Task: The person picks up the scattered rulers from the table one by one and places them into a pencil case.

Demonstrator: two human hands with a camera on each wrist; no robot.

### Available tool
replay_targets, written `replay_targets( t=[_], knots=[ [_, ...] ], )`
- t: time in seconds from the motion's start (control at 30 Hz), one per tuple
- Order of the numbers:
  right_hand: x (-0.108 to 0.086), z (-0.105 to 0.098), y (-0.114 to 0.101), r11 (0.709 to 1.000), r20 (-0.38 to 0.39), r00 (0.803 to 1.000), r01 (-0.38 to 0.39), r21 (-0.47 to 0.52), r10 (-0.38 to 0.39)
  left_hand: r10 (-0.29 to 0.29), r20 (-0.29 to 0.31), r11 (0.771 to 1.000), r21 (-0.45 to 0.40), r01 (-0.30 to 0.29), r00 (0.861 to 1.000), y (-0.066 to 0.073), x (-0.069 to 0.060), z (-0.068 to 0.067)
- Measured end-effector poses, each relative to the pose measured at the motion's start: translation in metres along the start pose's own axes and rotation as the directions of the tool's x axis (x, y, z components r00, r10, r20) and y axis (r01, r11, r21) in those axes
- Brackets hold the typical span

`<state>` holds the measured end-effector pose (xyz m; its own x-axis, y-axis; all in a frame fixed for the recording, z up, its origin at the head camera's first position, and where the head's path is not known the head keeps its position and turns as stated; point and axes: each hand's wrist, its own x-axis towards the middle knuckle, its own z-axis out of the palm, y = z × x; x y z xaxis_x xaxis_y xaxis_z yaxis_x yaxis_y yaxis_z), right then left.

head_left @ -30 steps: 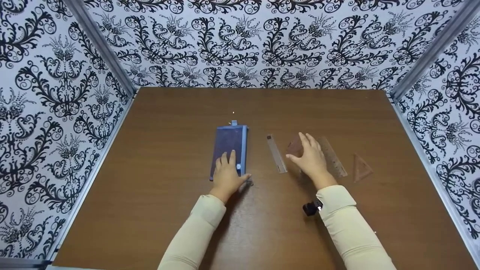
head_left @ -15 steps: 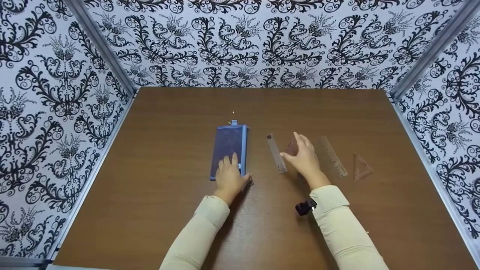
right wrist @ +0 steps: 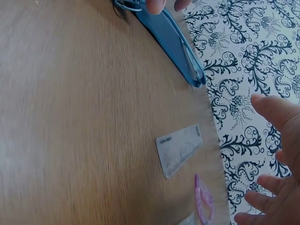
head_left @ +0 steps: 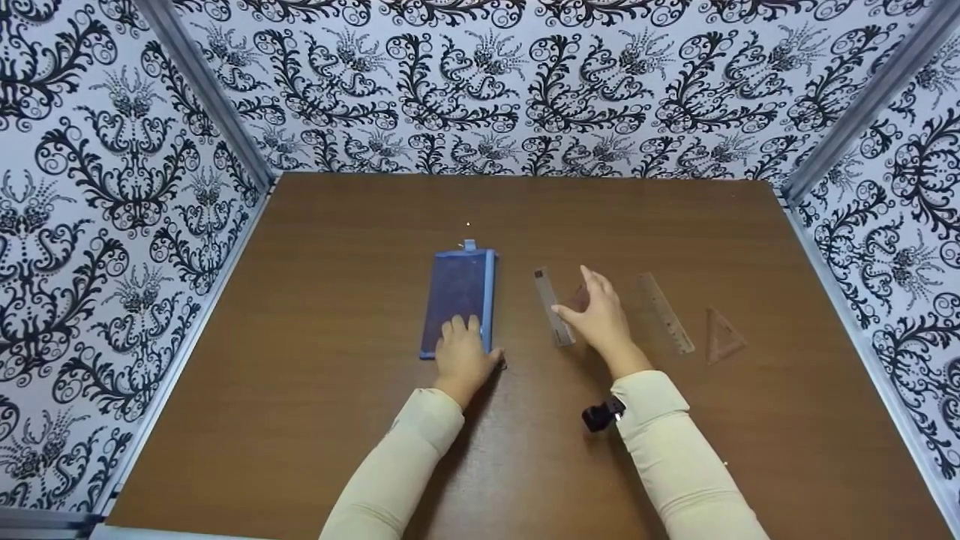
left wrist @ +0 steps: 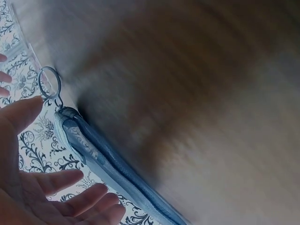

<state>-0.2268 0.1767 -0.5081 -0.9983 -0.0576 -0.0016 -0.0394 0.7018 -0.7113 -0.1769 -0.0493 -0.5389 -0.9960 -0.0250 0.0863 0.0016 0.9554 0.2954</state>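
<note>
A blue zip pouch (head_left: 459, 285) lies flat left of the table's middle. My left hand (head_left: 461, 360) is over its near end, fingers loosely bent. In the left wrist view, the thumb is beside the pouch's metal ring (left wrist: 49, 82). My right hand (head_left: 604, 322) hovers with fingers spread and nothing between them. Partly hidden behind it is a pink see-through protractor (head_left: 577, 297), seen edge-on in the right wrist view. A clear ruler (head_left: 551, 300) lies just left of the right hand, near its thumb.
Farther right on the brown table (head_left: 337, 420) lie a second clear ruler (head_left: 666, 313) and a pinkish set square (head_left: 724, 337). Patterned panels (head_left: 480, 90) enclose the back and sides.
My right hand has moved left, closer to the first ruler. The left hand has shifted slightly right and nearer along the pouch. The pouch and drawing tools have not visibly moved.
</note>
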Motion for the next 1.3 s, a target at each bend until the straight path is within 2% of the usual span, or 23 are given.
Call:
replay_targets(
  t=[0.3,0.5,1.07,1.3],
  knots=[
    [0.003,0.004,-0.001,1.0,0.024,1.0,-0.01,0.009,0.01,-0.024,0.056,1.0,0.021,0.023,0.998,0.003,0.002,0.0],
    [0.004,0.005,-0.003,1.0,0.028,0.999,-0.025,0.017,0.025,-0.058,0.074,0.998,0.029,0.056,0.996,0.004,0.005,0.0],
    [0.007,0.009,-0.004,0.997,0.029,0.998,-0.057,0.059,0.055,-0.091,0.039,0.995,-0.025,0.092,0.995,0.007,0.007,0.001],
    [0.008,0.011,-0.003,0.992,0.036,0.995,-0.095,0.086,0.093,-0.096,0.052,0.994,-0.046,0.098,0.994,0.007,0.006,0.001]
  ],
)
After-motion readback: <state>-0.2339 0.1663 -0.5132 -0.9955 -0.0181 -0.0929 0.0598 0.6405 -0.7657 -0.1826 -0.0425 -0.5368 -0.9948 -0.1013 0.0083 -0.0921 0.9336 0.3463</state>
